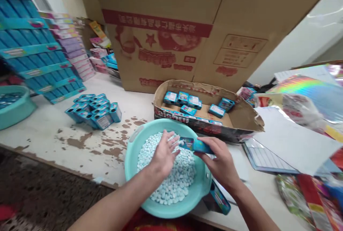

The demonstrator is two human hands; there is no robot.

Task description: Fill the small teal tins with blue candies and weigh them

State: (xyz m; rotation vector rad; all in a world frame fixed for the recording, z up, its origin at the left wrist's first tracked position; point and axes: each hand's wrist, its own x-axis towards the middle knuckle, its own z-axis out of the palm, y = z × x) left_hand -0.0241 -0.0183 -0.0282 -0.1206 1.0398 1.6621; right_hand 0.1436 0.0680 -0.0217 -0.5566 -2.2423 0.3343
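Note:
A turquoise basin (pixel 129 159) full of small pale-blue candies (pixel 171 193) stands at the table's front edge. Over the candies my left hand (pixel 164 154) is held palm up with its fingers stretched out. My right hand (pixel 221 157) grips a small blue box (pixel 197 145), tilted so that its end points at my left fingers. A few pale candies (pixel 181 142) show between the box's end and those fingertips; whether they rest in the hand I cannot tell.
Behind the basin, a cut-down carton (pixel 241 118) holds several small blue boxes. More blue boxes (pixel 96 111) cluster on the left. Stacked display boxes (pixel 34 45) rise far left, and a large cardboard box (pixel 166 20) blocks the back. Wrappers (pixel 302 198) and white sheets (pixel 294 134) lie right.

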